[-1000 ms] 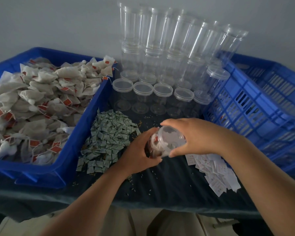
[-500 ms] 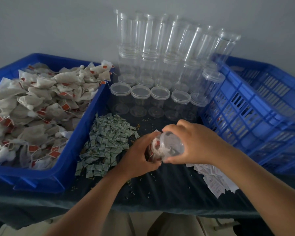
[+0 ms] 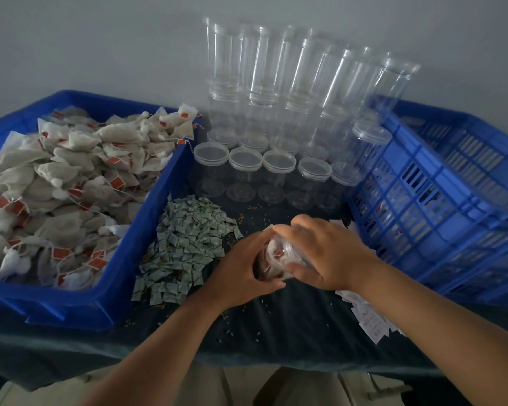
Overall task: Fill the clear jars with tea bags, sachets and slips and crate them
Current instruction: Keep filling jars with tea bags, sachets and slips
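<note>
Tilted clear plastic jar (image 3: 279, 260) lay between your hands.
Left hand (image 3: 241, 271) gripped the base, right hand (image 3: 332, 256) wrapped the lid end; blue slatted crate (image 3: 440, 200) sat rightward.

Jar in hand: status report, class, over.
Left hand and right hand both grip the jar. Tea bags inside, not yet crated. Path to slotted crate at right open.

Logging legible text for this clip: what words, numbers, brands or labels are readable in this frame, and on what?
Nothing here can be read.
Red tags on the tea bags: print too small to read.
Green sachets: printed, but blurred.
White slips: red marks, too small.
Held jar, empty jars, slotted crate, blue bin: no markings seen.
</note>
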Available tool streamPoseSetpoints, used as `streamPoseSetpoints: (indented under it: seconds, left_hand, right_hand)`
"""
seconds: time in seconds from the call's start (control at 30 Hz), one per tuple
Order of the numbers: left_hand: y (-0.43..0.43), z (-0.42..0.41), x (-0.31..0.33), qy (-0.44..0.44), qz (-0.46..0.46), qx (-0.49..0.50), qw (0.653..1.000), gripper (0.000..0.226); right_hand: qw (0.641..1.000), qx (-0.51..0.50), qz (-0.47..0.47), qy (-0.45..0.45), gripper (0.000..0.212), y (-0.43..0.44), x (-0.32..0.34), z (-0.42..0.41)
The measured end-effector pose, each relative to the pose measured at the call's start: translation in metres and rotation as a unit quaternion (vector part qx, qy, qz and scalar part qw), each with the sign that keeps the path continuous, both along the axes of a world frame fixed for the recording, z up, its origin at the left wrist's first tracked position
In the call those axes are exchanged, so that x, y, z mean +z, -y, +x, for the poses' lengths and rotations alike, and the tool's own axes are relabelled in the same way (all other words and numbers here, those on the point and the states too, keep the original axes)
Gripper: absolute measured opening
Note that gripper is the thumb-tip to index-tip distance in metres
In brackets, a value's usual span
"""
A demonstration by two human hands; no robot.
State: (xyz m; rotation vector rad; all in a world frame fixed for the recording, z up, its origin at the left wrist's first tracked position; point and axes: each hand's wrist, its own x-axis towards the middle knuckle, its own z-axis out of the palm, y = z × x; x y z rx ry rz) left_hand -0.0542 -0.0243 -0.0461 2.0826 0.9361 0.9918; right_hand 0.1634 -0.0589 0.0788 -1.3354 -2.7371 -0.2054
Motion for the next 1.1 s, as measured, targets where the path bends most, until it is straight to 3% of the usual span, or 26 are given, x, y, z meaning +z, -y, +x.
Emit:
streamPoseSetpoints:
  seconds: [0.23, 0.33, 0.43, 0.57, 0.63, 0.7, 0.77, 0.93, 1.1]
  left_hand:
    - [-0.003, -0.006, -0.001, 0.031, -0.058, 0.004, 0.998, 0.095]
    - [-0.001, -0.002, 0.002, 0.049, -0.053, -0.01, 0.997, 0.093]
    - [0.001, 0.0, -0.002, 0.035, -0.045, 0.004, 0.998, 0.113]
    - [0.001, -0.009, -0.015, 0.032, -0.109, 0.035, 0.993, 0.145]
    - [0.001, -0.008, -0.014, 0.002, -0.104, 0.038, 0.994, 0.128]
    - [0.001, -0.004, -0.012, -0.062, -0.066, 0.047, 0.995, 0.09]
    - [0.001, -0.002, -0.012, -0.109, -0.04, 0.058, 0.992, 0.066]
    - [-0.005, 0.01, 0.011, -0.136, -0.036, 0.05, 0.989, 0.042]
    - [-0.022, 0.075, 0.099, -0.121, 0.068, 0.031, 0.99, 0.033]
  right_hand:
    - [0.995, -0.093, -0.031, -0.002, 0.079, -0.009, -0.002, -0.027]
    - [0.99, -0.109, -0.085, -0.039, 0.077, -0.013, -0.001, -0.024]
    - [0.984, -0.113, -0.135, -0.031, 0.086, -0.015, 0.004, -0.015]
    - [0.986, -0.094, -0.112, -0.074, 0.071, -0.003, 0.009, 0.0]
    - [0.981, -0.112, -0.093, -0.126, 0.068, 0.003, 0.022, 0.018]
    - [0.977, -0.131, -0.057, -0.157, 0.07, 0.007, 0.043, 0.041]
    - [0.977, -0.141, -0.003, -0.162, 0.07, 0.012, 0.068, 0.067]
    - [0.937, -0.178, 0.159, -0.254, 0.06, 0.028, 0.13, 0.13]
    - [0.882, -0.285, 0.182, -0.328, 0.055, 0.035, 0.172, 0.179]
